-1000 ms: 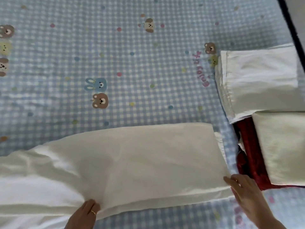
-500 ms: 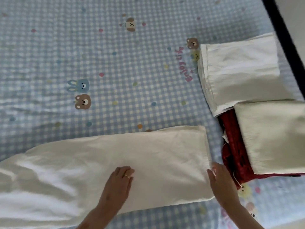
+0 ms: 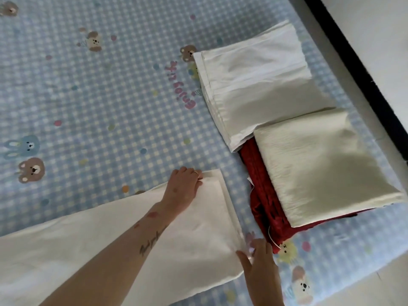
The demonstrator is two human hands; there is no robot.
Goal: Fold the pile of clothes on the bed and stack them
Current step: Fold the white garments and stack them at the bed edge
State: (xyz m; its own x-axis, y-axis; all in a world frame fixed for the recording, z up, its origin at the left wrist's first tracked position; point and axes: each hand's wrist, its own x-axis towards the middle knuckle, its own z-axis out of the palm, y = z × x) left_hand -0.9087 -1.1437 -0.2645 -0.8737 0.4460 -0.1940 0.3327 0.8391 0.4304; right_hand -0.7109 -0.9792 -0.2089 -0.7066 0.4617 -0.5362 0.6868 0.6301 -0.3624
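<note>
Head view, looking down on a bed (image 3: 99, 96) covered by a blue checked sheet printed with bears and rabbits. Cream cloth (image 3: 92, 246), folded into a long band, lies across the near part of the bed, from the left edge to a squared end near the middle. Left hand (image 3: 184, 186), a ring on one finger, grips the far corner of that end, fingers curled over the edge; the forearm crosses above the cloth. Right hand (image 3: 259, 261) grips the near corner of the same end, thumb on top of the cloth and fingers beside its edge; whether they tuck under it cannot be told. To the right, near the bed's edge, lie folded pieces: a white piece (image 3: 254, 85) farther away, and nearer, a cream piece (image 3: 320, 168) resting on a red piece (image 3: 265, 206), which shows along its left and near sides. White piece's near end overlaps the red piece's far edge. Beyond the bed's right edge, a dark strip (image 3: 357, 80) and pale floor (image 3: 375, 29).
</note>
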